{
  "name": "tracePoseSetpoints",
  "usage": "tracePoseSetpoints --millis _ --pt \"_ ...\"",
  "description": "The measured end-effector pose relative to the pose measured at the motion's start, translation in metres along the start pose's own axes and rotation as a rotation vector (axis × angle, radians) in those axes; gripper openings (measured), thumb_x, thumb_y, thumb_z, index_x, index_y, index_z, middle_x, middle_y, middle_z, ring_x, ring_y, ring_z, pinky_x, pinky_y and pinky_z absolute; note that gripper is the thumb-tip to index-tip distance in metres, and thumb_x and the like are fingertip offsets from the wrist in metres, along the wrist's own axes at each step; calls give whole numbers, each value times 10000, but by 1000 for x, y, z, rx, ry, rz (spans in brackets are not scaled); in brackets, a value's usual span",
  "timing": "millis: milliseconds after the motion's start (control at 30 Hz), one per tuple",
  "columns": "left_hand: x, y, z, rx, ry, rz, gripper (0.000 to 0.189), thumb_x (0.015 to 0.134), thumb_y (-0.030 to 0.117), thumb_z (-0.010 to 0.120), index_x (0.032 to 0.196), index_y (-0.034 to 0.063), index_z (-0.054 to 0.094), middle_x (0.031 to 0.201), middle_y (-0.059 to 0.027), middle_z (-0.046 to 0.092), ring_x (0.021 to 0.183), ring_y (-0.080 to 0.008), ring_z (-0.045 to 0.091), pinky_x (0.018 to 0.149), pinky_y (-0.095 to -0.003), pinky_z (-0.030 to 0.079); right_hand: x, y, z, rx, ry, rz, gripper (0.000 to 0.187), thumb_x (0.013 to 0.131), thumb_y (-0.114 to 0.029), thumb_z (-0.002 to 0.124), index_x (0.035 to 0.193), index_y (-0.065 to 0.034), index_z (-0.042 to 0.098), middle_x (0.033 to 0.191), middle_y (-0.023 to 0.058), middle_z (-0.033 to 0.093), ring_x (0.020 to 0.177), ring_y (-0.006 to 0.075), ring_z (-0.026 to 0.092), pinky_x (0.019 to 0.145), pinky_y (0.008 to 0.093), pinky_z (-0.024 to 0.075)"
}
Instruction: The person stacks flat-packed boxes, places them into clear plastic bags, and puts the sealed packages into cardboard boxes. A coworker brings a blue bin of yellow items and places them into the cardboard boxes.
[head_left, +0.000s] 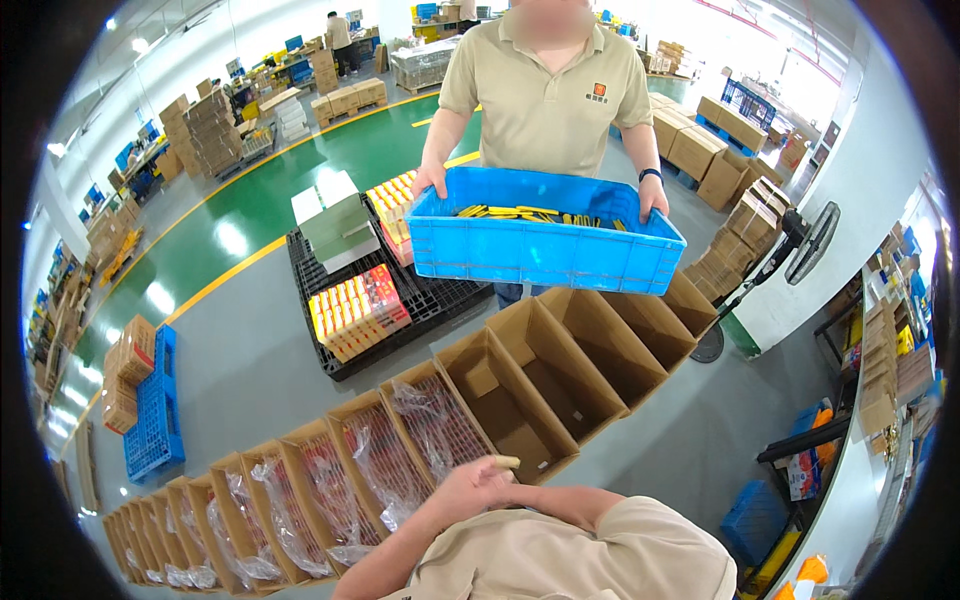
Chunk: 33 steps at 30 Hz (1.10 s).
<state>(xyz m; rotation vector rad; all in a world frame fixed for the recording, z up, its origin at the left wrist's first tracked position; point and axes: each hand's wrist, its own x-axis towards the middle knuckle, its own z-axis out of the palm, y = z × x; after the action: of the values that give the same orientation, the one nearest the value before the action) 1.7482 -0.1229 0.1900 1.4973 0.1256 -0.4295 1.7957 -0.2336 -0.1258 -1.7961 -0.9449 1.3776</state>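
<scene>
My left hand (463, 491) and my right hand (501, 489) meet in front of my chest, the right one partly hidden. A small tan piece (507, 461) juts from between the fingers; which hand grips it cannot be told. Just beyond them runs a long row of open cardboard cartons. The nearest carton (517, 427) shows a bare bottom, while the one to its left holds rows of thin reddish items under clear plastic film (420, 405). Across the row, a person (555, 112) grips a blue plastic crate (544, 251) by both ends; yellow and black pieces (517, 213) lie inside.
Behind the cartons, a black plastic pallet (435, 300) bears red-and-yellow boxes (358, 311) and green-and-white boxes (337, 225). A blue pallet (155, 420) with brown cartons (135, 352) lies left. A standing fan (810, 240) and a cluttered workbench (877, 450) are right.
</scene>
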Motion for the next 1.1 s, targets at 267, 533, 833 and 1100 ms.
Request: tracePoseSetpoints --millis 267,533,833,1100 --pt "-12 -23 16 195 -93 -47 402 1003 232 566 1339 15 522 1150 -95 667 1048 -150 619 927 -311 497 -20 -2 9 -43 -47 25 828 700 -501 764 1291 37 550 1272 249 601 1166 321 588 1000 407 456" --pt "-16 -20 16 129 -69 -62 502 994 219 587 1426 33 411 1160 -121 659 1059 -168 617 935 -328 495 -18 -6 6 -74 -65 29 850 703 -525 767 1291 47 547 1268 249 603 1163 323 589 1000 399 456" --pt "-15 14 -25 -123 320 247 552 979 81 573 1466 29 318 1062 -107 646 1000 -157 618 915 -303 500 -20 -3 4 -94 8 21 861 715 -555 762 1278 61 553 1240 249 618 1140 326 600 982 394 464" --pt "-24 -25 -6 -72 18 -29 486 1007 171 557 1438 38 379 1091 -108 652 1006 -154 614 915 -308 486 -3 4 9 -149 -36 -6 801 742 -522 753 1283 36 557 1225 225 629 1130 321 602 977 400 463"
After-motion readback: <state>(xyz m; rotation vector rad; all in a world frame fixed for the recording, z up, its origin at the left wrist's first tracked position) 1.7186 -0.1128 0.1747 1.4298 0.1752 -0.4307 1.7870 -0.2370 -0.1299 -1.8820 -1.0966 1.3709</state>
